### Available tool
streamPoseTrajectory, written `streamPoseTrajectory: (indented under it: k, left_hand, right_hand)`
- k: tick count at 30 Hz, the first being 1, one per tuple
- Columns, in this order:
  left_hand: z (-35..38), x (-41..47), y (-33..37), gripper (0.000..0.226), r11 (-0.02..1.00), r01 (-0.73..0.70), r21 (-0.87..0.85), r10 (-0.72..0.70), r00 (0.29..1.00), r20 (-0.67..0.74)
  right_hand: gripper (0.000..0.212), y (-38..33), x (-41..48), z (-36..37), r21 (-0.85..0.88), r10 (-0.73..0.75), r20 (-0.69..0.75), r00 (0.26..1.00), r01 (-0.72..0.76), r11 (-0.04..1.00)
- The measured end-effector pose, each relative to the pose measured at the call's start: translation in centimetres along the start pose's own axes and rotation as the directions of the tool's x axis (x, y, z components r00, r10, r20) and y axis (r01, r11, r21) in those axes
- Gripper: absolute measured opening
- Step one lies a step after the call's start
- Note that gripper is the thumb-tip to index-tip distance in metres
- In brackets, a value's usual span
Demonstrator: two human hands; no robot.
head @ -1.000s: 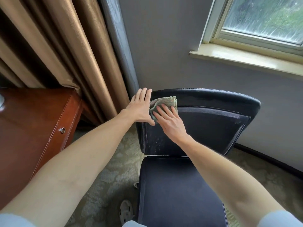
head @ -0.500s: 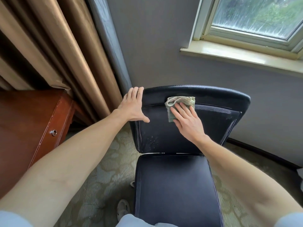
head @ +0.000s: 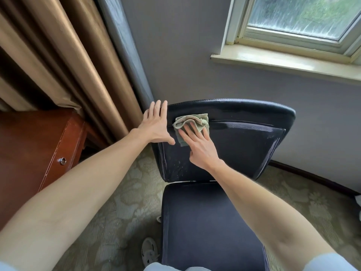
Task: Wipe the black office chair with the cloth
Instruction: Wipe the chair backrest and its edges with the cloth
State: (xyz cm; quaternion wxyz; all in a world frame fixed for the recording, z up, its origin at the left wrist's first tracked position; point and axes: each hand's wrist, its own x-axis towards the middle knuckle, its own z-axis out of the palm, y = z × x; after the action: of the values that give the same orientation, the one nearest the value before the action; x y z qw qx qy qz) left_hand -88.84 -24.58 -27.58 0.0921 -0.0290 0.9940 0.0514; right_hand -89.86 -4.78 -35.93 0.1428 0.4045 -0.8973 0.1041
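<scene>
head, cloth point(head: 192, 119) under fingers point(head: 193, 132), right hand point(head: 203, 151)

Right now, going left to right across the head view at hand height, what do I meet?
Reddish-brown wooden cabinet, golden-brown curtain, left hand, crumpled green cloth, bare backrest of the black office chair, grey wall.

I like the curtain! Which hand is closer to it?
Left. The left hand rests on the chair beside the curtain; the right hand presses the cloth farther away.
</scene>
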Motion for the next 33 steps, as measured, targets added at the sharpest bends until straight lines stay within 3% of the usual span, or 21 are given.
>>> streamPoseTrajectory:
  k: [3, 9, 13, 17, 24, 27, 33]
  left_hand:
    - [-0.2, 0.4, 1.3, 0.138, 0.990, -0.097, 0.104, 0.102, 0.994, -0.044]
    - [-1.0, 3.3, 6.9, 0.132, 0.956, -0.226, 0.184, 0.242, 0.968, -0.070]
    - [-0.6, 4.5, 9.8, 0.133, 0.969, -0.178, 0.169, 0.193, 0.978, -0.077]
    - [-0.4, 4.5, 9.7, 0.135, 0.974, -0.152, 0.171, 0.168, 0.982, -0.082]
    - [-0.7, 4.3, 9.3, 0.139, 0.974, -0.149, 0.171, 0.156, 0.987, -0.028]
    - [-0.7, 4.4, 9.2, 0.139, 0.970, -0.150, 0.190, 0.156, 0.988, -0.018]
    - [-0.7, 4.4, 9.4, 0.137, 0.961, -0.139, 0.239, 0.152, 0.988, -0.034]
  right_hand:
    - [0.086, 1.6, -0.8, -0.7, -0.019, -0.013, 0.004, 1.000, 0.013, 1.000]
    - [0.082, 6.3, -4.0, -3.2, -0.072, 0.128, 0.023, 0.991, -0.126, 0.989]
    - [0.087, 9.6, -7.2, -4.6, -0.052, 0.323, -0.006, 0.946, -0.323, 0.945]
    - [0.089, 9.7, -7.4, -4.5, 0.000, 0.377, -0.013, 0.926, -0.377, 0.926]
    - [0.084, 5.4, -3.8, -1.9, 0.122, 0.251, -0.014, 0.968, -0.247, 0.961]
    - [0.077, 4.9, -3.0, -1.5, 0.112, 0.147, -0.037, 0.988, -0.142, 0.984]
    - [0.075, 7.1, -3.5, -2.3, 0.059, 0.083, -0.042, 0.996, -0.080, 0.995]
